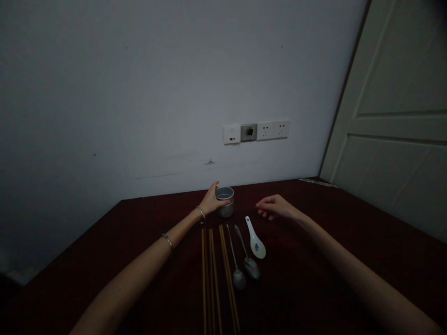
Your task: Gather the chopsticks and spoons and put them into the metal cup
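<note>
— Toward the back of the dark red desk point(349, 242), what is the left hand point(210, 201) on?
— A small metal cup point(225, 202), upright, close to the wall. The fingers curve round its left side and the thumb lies across the near side, so the hand has a hold on it. Two thin bracelets point(200, 211) sit on that arm.
— And the right hand point(277, 208)?
— Just to the right of the cup, apart from it, palm down. Its fingers are loosely curled and hold nothing; whether they touch the desk I cannot tell.
— What lies in front of the cup?
— Wooden chopsticks point(213, 274) in a row, running toward the person. Beside them, on the right, are two metal spoons point(244, 263), bowls nearest the person. Next comes a white porcelain spoon point(256, 242) with a blue mark, its handle pointing at the right hand.
— Anything behind?
— A row of wall sockets point(256, 131) above the cup, and a pale door point(401, 116) at the right.
</note>
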A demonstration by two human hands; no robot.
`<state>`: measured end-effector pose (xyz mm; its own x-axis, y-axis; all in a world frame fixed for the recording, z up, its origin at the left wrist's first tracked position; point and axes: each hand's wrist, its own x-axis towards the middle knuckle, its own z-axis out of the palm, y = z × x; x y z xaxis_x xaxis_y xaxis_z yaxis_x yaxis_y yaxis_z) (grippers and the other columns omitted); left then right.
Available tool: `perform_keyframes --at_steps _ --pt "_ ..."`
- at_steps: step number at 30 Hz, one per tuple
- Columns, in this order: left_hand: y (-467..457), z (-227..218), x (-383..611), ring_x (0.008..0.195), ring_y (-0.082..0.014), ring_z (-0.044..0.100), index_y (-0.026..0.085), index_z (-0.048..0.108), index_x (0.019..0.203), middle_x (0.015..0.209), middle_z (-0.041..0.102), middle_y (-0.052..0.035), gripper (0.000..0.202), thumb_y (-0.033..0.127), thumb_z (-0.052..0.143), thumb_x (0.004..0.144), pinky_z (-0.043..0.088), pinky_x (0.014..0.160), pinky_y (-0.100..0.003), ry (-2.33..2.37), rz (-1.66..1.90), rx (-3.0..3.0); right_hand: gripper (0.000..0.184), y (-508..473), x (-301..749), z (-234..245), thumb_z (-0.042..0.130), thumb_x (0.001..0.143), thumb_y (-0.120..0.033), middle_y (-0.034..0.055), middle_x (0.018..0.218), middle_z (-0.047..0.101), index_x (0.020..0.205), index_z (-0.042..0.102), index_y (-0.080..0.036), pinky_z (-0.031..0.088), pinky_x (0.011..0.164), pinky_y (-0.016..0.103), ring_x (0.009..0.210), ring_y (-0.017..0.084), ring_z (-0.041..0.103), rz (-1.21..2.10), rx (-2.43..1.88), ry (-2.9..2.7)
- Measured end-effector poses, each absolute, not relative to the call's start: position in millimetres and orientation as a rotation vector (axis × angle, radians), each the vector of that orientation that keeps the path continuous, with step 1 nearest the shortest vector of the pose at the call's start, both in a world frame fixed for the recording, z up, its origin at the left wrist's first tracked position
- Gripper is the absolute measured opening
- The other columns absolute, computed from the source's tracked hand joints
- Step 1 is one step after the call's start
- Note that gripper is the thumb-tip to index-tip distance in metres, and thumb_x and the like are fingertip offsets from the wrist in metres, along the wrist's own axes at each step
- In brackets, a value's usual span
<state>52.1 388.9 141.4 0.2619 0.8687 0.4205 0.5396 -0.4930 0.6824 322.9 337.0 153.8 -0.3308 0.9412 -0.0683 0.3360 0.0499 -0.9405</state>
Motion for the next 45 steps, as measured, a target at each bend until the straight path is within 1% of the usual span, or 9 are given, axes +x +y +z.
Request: perform_keyframes --at_steps 7,12,16,19,23,27,31,37,45 --pt "387.0 137.4 52.4 0.12 -0.0303 0.034 0.009 0.014 0.135 0.125 0.039 -0.0223 0.112 0.039 0.077 0.047 0.026 0.099 -0.043 1.252 1.095 2.069 0.028 335.6 322.0 156.2 0.061 0.069 -0.039 0.0072 0.075 0.065 0.08 0.065 -0.013 0.045 0.044 0.017 0.057 0.009 0.057 1.294 -1.293 -1.747" --pt "369.9 152.9 28.7 0.113 -0.0283 0.041 0.009 0.028 0.13 0.123 0.042 -0.0214 0.097 0.043 0.073 0.052 0.033 0.093 -0.039 1.4 1.064 2.071 0.026 335.0 323.5 157.7 0.062 0.068 -0.038 0.0068 0.075 0.065 0.08 0.065 -0.015 0.046 0.043 0.017 0.058 0.01 0.057 1.29 -1.297 -1.738" --pt "342.9 168.6 3.3 0.093 -0.0217 0.054 0.012 0.055 0.101 0.101 0.057 -0.0128 0.048 0.042 0.06 0.065 0.042 0.08 -0.033 1.785 0.933 2.125 0.025 334.3 323.4 159.5 0.062 0.069 -0.038 0.0069 0.077 0.066 0.08 0.065 -0.016 0.046 0.044 0.017 0.059 0.01 0.057 1.298 -1.312 -1.753" --pt "320.5 171.5 -5.3 0.073 -0.0174 0.058 0.016 0.062 0.073 0.074 0.063 -0.0058 0.02 0.033 0.055 0.067 0.043 0.067 -0.028 2.02 0.58 2.123 0.025 332.2 321.8 162.3 0.062 0.069 -0.038 0.0075 0.079 0.066 0.081 0.065 -0.016 0.047 0.045 0.017 0.06 0.01 0.058 1.292 -1.32 -1.767" --pt "298.5 160.1 -5.0 0.051 -0.0134 0.056 0.015 0.061 0.06 0.051 0.058 -0.0026 0.021 0.033 0.052 0.067 0.042 0.053 -0.023 1.978 0.141 2.019 0.026 328.8 319.3 165.2 0.061 0.07 -0.039 0.0075 0.079 0.066 0.081 0.065 -0.016 0.046 0.045 0.018 0.061 0.011 0.058 1.287 -1.314 -1.782" --pt "287.4 145.5 -1.4 0.04 -0.0115 0.052 0.014 0.058 0.054 0.053 0.059 -0.0047 0.031 0.037 0.046 0.07 0.04 0.044 -0.022 1.854 -0.011 1.998 0.027 325.9 317.2 165.7 0.059 0.07 -0.04 0.0074 0.08 0.066 0.082 0.065 -0.016 0.046 0.046 0.019 0.062 0.011 0.058 1.29 -1.295 -1.793" --pt "282.2 139.4 5.1 0.05 -0.0152 0.058 0.013 0.059 0.057 0.059 0.063 -0.0091 0.033 0.041 0.047 0.069 0.041 0.047 -0.022 1.936 -0.082 2.032 0.028 323.7 315.3 166.5 0.06 0.069 -0.041 0.0072 0.08 0.066 0.082 0.065 -0.017 0.046 0.047 0.019 0.062 0.011 0.058 1.289 -1.286 -1.797" --pt "282.8 133.3 13.2 0.075 -0.0241 0.063 0.013 0.064 0.074 0.079 0.066 -0.0161 0.039 0.048 0.048 0.067 0.043 0.054 -0.025 2.014 -0.089 2.094 0.027 321.6 314.2 170.1 0.06 0.07 -0.041 0.0069 0.079 0.066 0.081 0.065 -0.017 0.046 0.046 0.018 0.061 0.011 0.058 1.271 -1.309 -1.803" --pt "289.0 125.4 11.6 0.074 -0.0239 0.063 0.014 0.064 0.071 0.078 0.065 -0.0154 0.035 0.046 0.051 0.065 0.041 0.053 -0.024 2.012 -0.009 2.078 0.026 321.7 314.0 169.6 0.059 0.071 -0.038 0.0075 0.079 0.065 0.083 0.064 -0.016 0.046 0.046 0.018 0.061 0.011 0.057 1.282 -1.284 -1.808"
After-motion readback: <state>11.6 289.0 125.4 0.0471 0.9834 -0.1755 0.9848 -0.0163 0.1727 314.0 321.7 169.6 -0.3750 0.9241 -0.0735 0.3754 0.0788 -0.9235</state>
